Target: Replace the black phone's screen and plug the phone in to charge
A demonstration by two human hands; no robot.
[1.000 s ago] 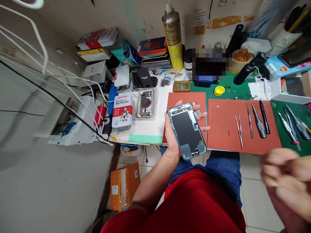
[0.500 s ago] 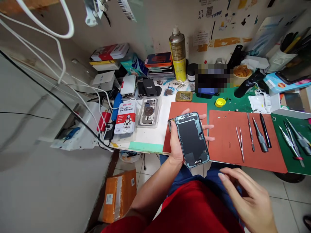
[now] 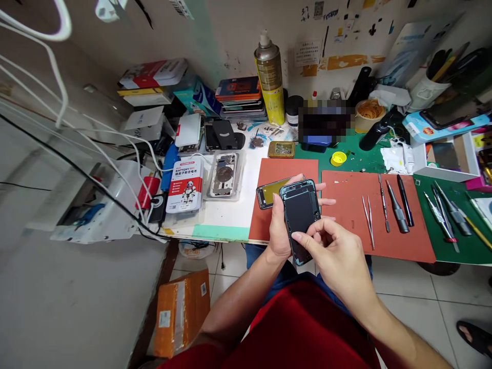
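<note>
The smartphone panel [image 3: 300, 209] is gripped in the left hand [image 3: 278, 231]; the right hand [image 3: 340, 255] has been brought onto it, its grip unclear, presumably permitting two-handed work.

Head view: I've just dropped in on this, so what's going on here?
The left hand holds an open phone, dark inner face up. The right hand has its thumb over that face, near the lower end. A yellowish panel shows behind the left hand; whether it is held is unclear. The tweezers lie on the right-hand mat.
</note>
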